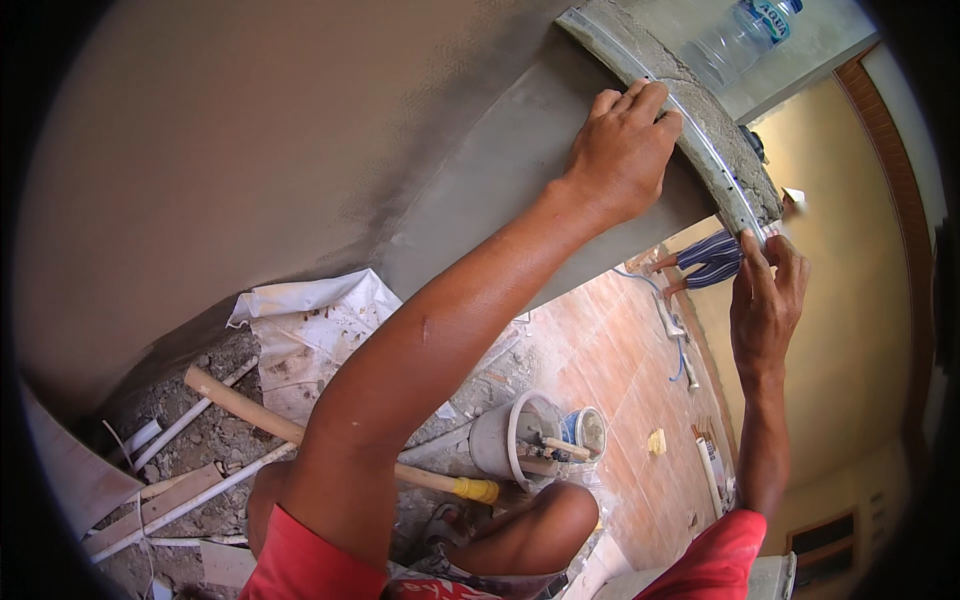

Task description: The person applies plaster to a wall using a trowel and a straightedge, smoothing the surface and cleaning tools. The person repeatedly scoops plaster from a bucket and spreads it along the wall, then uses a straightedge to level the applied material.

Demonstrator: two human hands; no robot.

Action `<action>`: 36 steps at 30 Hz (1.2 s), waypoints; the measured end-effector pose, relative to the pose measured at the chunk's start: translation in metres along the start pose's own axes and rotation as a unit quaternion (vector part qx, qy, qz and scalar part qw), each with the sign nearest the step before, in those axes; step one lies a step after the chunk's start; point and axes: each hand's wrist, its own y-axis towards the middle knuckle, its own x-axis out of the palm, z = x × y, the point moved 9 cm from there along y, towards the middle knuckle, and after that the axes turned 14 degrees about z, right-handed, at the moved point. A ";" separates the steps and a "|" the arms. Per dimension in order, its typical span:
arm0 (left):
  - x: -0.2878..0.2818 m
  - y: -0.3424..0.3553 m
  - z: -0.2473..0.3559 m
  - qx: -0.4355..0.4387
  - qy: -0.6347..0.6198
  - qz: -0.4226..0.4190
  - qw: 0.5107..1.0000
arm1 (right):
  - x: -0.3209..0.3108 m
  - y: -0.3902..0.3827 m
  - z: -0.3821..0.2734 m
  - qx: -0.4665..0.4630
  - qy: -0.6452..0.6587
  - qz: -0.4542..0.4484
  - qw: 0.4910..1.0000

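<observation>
Strip [712,155] held at the ledge [800,72]

The left hand [622,150] grips the strip near its middle, fingers curled over it; the right hand [768,292] pinches its lower end. The strip lies along the ledge's edge, beside rough mortar [735,138]. The step in hand looks like lining it up against the mortar; the next move seems to call for even pressure from both hands, without twisting. Beyond, a bottle [735,45] is on the ledge, and a bucket [490,440] stands below.
</observation>
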 end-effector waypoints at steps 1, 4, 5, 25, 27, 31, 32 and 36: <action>-0.001 -0.001 -0.001 -0.001 0.002 -0.003 1.000 | 0.000 0.000 -0.001 -0.003 -0.003 0.000 1.000; 0.000 -0.002 -0.003 0.002 0.014 -0.008 1.000 | 0.001 0.000 -0.002 -0.008 -0.010 -0.001 1.000; 0.001 -0.003 -0.003 0.005 0.020 -0.010 1.000 | 0.001 0.001 -0.002 -0.005 -0.010 0.000 1.000; 0.000 0.001 -0.007 -0.036 -0.055 -0.009 0.998 | 0.005 -0.001 0.001 -0.028 -0.038 -0.026 0.999; 0.001 0.001 -0.009 -0.045 -0.046 -0.023 0.998 | 0.005 0.000 0.000 -0.028 -0.033 -0.022 0.999; 0.001 0.001 -0.011 -0.049 -0.037 -0.014 0.998 | 0.004 0.000 0.002 -0.022 -0.026 -0.027 0.999; 0.001 0.002 -0.012 -0.055 -0.037 -0.023 0.998 | 0.004 0.000 0.003 -0.023 -0.025 -0.028 0.999; -0.001 0.004 -0.011 -0.057 -0.032 -0.046 0.997 | 0.005 0.001 0.002 -0.028 -0.022 -0.023 0.999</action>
